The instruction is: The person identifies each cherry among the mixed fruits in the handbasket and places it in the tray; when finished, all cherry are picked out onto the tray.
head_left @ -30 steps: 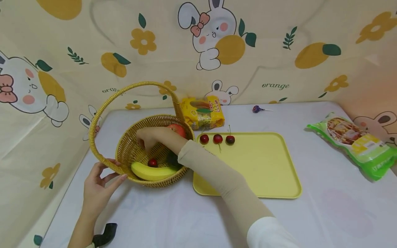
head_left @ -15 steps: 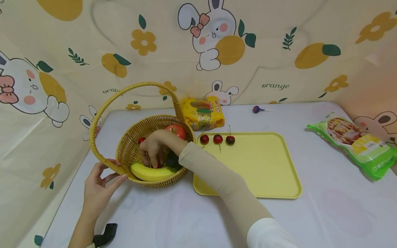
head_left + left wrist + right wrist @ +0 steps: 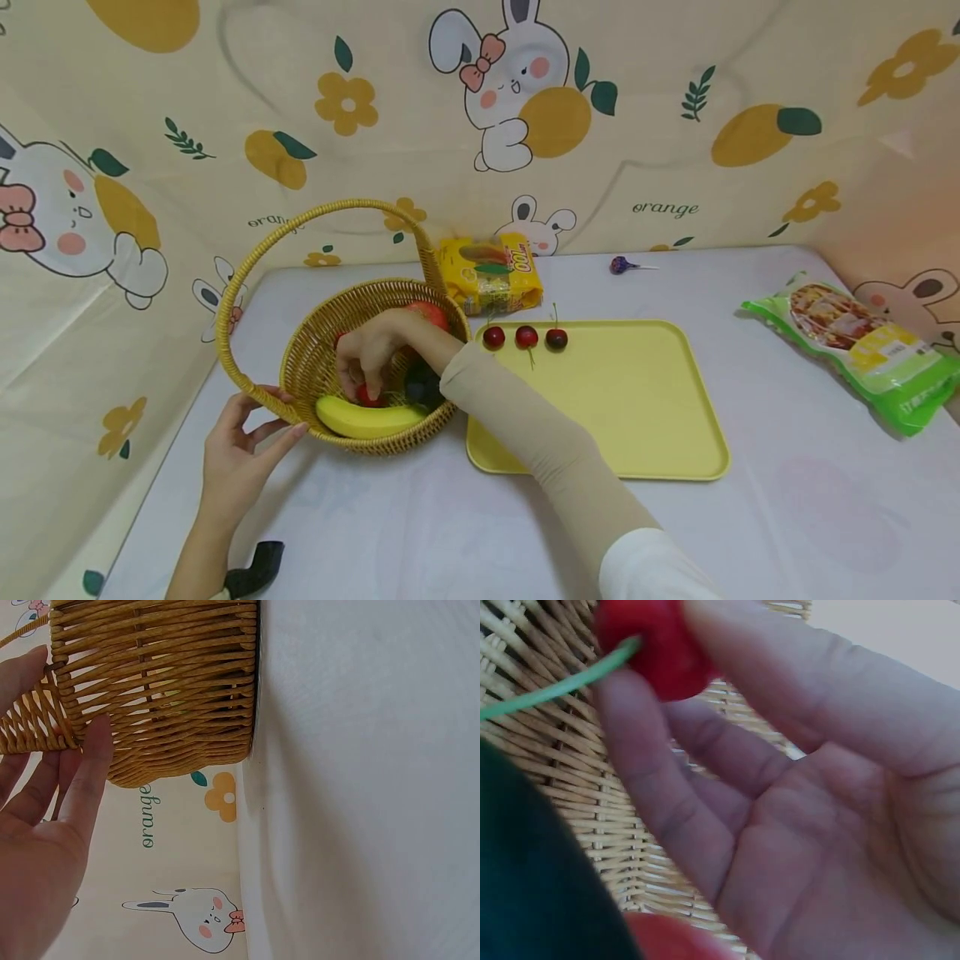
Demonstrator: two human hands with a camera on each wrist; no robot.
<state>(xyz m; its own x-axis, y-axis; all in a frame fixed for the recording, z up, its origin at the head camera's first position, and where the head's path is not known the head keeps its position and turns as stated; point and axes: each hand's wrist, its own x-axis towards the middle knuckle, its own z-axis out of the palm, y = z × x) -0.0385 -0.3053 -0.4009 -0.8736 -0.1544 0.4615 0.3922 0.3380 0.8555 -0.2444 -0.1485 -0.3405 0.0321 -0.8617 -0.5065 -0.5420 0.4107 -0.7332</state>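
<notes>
A wicker basket point(image 3: 303, 350) with a tall arched handle stands at the left. My left hand point(image 3: 236, 454) grips its near left side, where the handle meets the rim; the left wrist view has the thumb and fingers around the weave point(image 3: 165, 697). Inside the basket, my right hand point(image 3: 375, 346) pinches a red cherry point(image 3: 660, 667) between thumb and fingertips, its green stem showing in the right wrist view. A banana point(image 3: 367, 418) lies just in front of the fingers. Beside the hand are a dark green rounded thing point(image 3: 422, 387) and a red fruit point(image 3: 430, 314), partly hidden by the arm.
Three cherries point(image 3: 527, 337) sit along the far left edge of a yellow tray point(image 3: 600, 408), under the right forearm. A yellow packet point(image 3: 491, 275) stands behind the basket. Farther off are a lollipop point(image 3: 619, 265) and a green food bag point(image 3: 862, 350).
My right hand has moved from the basket's far left part toward the banana, and its fingers have come to pinch a cherry there. The left hand keeps its grip on the basket.
</notes>
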